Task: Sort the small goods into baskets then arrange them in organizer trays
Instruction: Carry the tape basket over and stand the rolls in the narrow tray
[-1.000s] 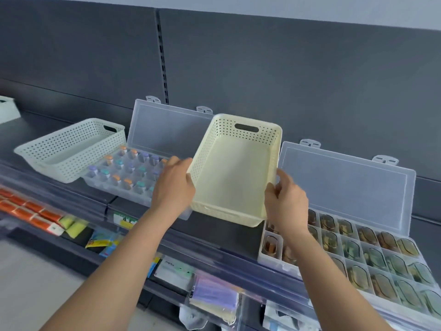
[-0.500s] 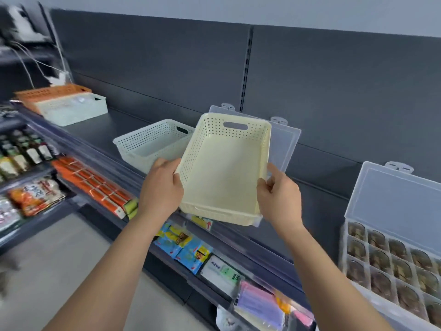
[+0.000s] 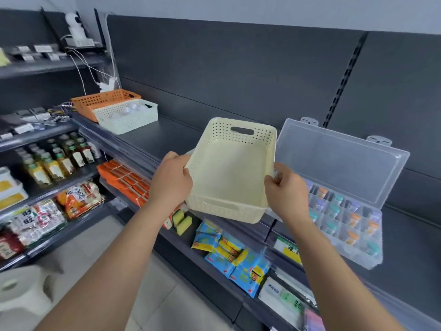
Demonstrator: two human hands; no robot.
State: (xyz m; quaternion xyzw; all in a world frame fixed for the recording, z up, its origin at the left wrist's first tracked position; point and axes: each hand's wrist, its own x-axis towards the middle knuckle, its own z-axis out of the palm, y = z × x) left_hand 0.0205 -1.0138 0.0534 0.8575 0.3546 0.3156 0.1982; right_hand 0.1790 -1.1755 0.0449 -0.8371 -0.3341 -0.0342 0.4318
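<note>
I hold an empty cream perforated basket [image 3: 229, 173] in the air above the dark shelf, tilted with its open side toward me. My left hand [image 3: 170, 179] grips its left rim and my right hand [image 3: 284, 192] grips its right rim. Right of the basket lies a clear organizer tray [image 3: 346, 220] with its lid [image 3: 338, 161] open; its compartments hold small colourful goods. Far left on the shelf stand a white basket [image 3: 126, 115] with pale items inside and an orange basket [image 3: 102, 101] behind it.
The dark shelf top [image 3: 162, 139] runs from the far baskets to the tray, with a dark back panel behind. Lower shelves hold bottles [image 3: 57, 158], orange packs [image 3: 124, 180] and blue snack packets [image 3: 229, 254]. A paper roll [image 3: 19, 290] sits bottom left.
The view has swung left along the shelf with the basket carried in both hands. The second organizer tray and the near white basket have left view; the far orange and white baskets have come closer.
</note>
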